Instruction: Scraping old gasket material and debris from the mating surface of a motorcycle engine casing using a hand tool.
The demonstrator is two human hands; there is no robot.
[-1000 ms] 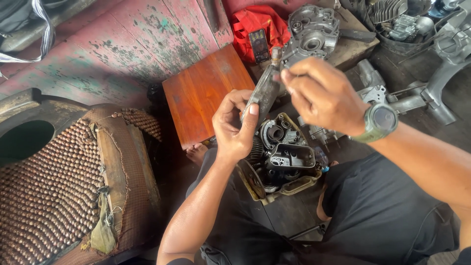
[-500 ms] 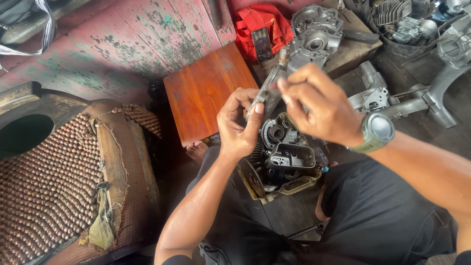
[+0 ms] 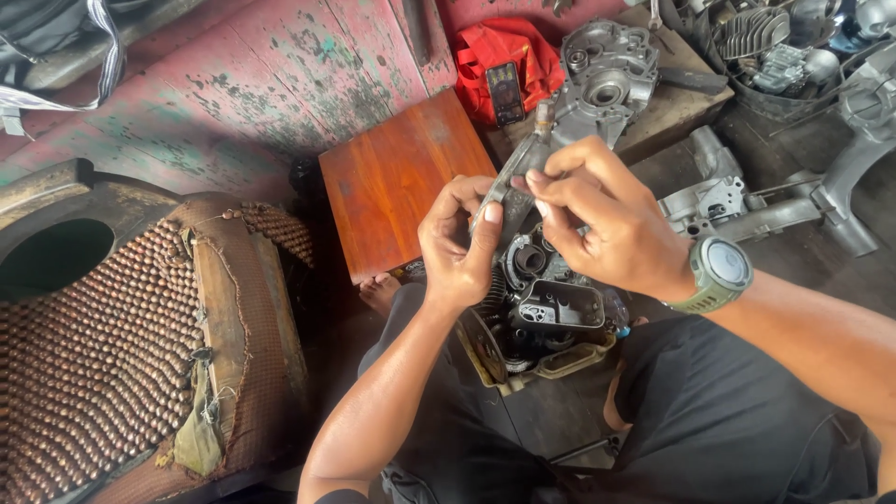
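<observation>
Both hands grip a grey metal part above the engine, the left hand steadying it while the right hand pinches its middle.

Wooden board left of engine casing, beaded seat farther left

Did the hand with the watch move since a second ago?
Yes, a little. The right hand slid left, closer to the orange wooden board, judged against the red cloth. Both hands hold the grey metal part.
</observation>
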